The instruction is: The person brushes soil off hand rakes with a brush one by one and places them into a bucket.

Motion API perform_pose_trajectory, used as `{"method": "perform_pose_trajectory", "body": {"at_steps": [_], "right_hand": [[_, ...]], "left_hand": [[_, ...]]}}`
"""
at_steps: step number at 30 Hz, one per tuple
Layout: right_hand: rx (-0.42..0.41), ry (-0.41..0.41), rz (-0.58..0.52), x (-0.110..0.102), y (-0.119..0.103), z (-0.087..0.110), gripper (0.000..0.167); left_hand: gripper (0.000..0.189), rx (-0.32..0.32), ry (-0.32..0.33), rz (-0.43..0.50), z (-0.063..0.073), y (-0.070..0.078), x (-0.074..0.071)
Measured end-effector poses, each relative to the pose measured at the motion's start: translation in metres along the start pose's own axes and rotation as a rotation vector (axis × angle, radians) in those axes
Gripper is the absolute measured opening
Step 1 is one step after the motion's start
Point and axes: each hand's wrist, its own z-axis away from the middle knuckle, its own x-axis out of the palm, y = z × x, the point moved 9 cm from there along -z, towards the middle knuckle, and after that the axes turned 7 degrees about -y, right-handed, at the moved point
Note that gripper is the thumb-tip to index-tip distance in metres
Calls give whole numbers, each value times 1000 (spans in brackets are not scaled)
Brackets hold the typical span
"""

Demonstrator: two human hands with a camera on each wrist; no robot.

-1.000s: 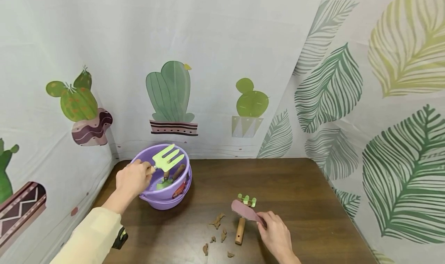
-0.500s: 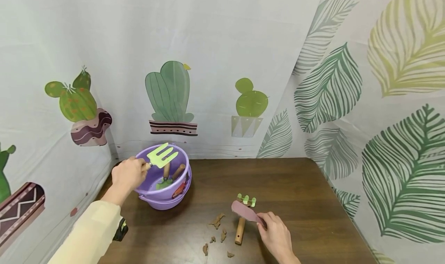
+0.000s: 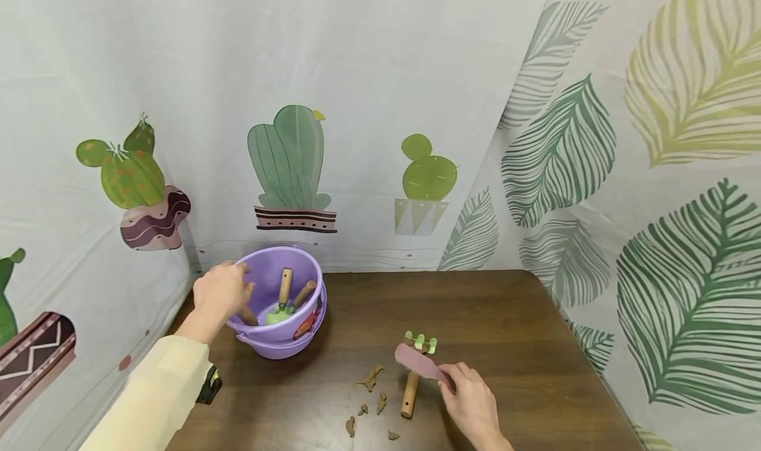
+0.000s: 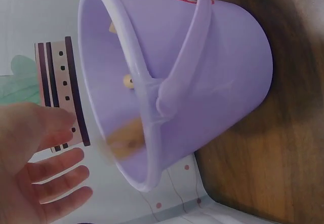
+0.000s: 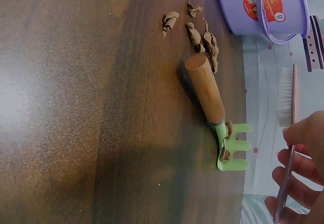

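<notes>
My left hand (image 3: pixel 221 294) is at the left rim of a purple bucket (image 3: pixel 273 335), its fingers apart with nothing between them. In the left wrist view a blurred wooden handle (image 4: pixel 125 140) is inside the bucket mouth, clear of the fingertips. Other wooden-handled tools stand in the bucket, one with a green head (image 3: pixel 277 317). My right hand (image 3: pixel 472 398) pinches the handle of a pink brush (image 3: pixel 419 360), whose white bristles show in the right wrist view. Below the brush, a small green rake (image 5: pixel 206 89) with a wooden handle lies on the table, brown bits stuck on its head.
Several brown, dry-looking scraps (image 3: pixel 381 401) are scattered on the dark wooden table (image 3: pixel 505 325), left of the rake. A white curtain (image 3: pixel 368 74) printed with cacti and leaves hangs behind and at both sides.
My left hand moved slightly left with a green hand fork, then let go of it; the fork has dropped into the bucket. The right hand and brush have stayed in place.
</notes>
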Motion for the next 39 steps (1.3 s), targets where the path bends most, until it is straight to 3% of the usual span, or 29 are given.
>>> {"method": "perform_pose_trajectory", "body": {"at_steps": [8,14,30,39], "right_hand": [[10,-8,-3,1,1,0,30],[33,-11,-3,0,4,0,30],[93,-37,-10,0,14,-1,29],[96,-25,-14,-3,17,-1,29]], "left_hand": [[32,25,-6,-42,2,6,5],[35,91,39,-52,7,20,7],[26,265,161,-51,24,92,2],[23,388,224,-80,36,135,13]]}}
